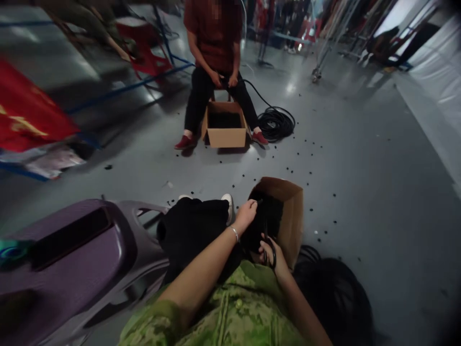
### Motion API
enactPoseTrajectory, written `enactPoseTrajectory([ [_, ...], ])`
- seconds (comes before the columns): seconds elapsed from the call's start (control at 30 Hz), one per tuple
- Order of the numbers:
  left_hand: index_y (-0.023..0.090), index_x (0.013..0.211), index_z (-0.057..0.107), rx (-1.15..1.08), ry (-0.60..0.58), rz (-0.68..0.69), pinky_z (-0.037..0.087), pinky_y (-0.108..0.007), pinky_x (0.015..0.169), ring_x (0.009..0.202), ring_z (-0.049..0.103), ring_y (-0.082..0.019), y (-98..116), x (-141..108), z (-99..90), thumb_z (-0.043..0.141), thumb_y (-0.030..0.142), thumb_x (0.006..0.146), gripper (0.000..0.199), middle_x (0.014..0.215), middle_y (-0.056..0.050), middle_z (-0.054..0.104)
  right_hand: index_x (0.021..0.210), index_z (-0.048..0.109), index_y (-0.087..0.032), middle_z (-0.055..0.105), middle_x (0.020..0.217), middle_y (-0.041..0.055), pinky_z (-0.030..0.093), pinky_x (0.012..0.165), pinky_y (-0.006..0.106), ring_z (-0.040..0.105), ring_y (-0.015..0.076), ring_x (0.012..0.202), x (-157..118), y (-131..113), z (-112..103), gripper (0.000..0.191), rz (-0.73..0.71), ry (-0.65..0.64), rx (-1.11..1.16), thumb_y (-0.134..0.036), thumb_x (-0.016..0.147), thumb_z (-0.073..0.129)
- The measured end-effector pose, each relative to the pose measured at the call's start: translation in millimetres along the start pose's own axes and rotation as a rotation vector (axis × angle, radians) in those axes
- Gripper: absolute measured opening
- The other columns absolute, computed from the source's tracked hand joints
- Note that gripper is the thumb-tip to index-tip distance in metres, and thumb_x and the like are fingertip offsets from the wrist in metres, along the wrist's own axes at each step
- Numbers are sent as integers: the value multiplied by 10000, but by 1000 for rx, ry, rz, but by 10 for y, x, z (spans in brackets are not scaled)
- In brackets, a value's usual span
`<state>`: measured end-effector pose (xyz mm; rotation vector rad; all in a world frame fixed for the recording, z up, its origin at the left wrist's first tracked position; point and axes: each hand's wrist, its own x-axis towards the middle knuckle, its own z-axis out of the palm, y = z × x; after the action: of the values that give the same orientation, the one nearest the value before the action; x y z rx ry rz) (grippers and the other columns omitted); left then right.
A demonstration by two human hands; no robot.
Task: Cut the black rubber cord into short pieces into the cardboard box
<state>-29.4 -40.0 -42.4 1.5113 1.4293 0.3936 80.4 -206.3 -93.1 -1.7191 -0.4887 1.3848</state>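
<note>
My left hand [247, 215], with a bracelet at the wrist, is closed with the fingers pinched on a short, dark, tube-like piece [260, 202] over the box. Below and to its right, my right hand [268, 251] is wrapped round the black handles of a pair of scissors [273, 254]. The scissors' blades point away from me. Under both hands stands an open cardboard box [293, 211], holding a mass of small black pieces [270, 211]. Where the dark piece ends is hard to make out.
A co-worker [216, 48] sits opposite, behind another cardboard box [226, 138] of black pieces. Black hose [276, 124] lies coiled beside them; a dark coil [334, 293] lies at my right. A purple plastic stool [72, 269] bearing a phone stands left. Small black bits dot the floor.
</note>
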Motion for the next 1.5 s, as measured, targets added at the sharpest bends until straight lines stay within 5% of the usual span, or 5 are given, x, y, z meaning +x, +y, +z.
enactPoseTrajectory([
  [0.23,200,1129,721,37,-99,56,482,-252,797,891,660,-178,-25,-29,26,451,327,972,337,914,-47,742,1342,629,-210,675,841,24,515,596,229,664,143,698,-6,-170,-157,703,3,-8,106,-486,715,788],
  [0.63,196,1142,744,103,-214,128,470,-290,997,1099,658,-206,-54,-105,65,487,299,957,333,1195,-62,746,1309,654,-232,710,940,26,494,629,215,643,134,731,150,-301,27,613,-78,-21,28,-445,744,762],
  [1.3,182,1093,758,136,-259,176,474,-284,978,1068,673,-215,-64,-123,84,502,282,943,314,1148,-79,759,1275,664,-220,701,870,14,482,577,198,635,124,682,199,-292,12,572,-102,-8,-38,-456,760,747],
  [1.5,149,985,777,129,-253,176,494,-270,868,932,678,-206,-73,-93,68,491,276,925,319,993,-83,772,1270,674,-172,627,634,-23,448,445,196,546,102,470,149,-186,7,603,-228,26,-235,-571,817,657],
])
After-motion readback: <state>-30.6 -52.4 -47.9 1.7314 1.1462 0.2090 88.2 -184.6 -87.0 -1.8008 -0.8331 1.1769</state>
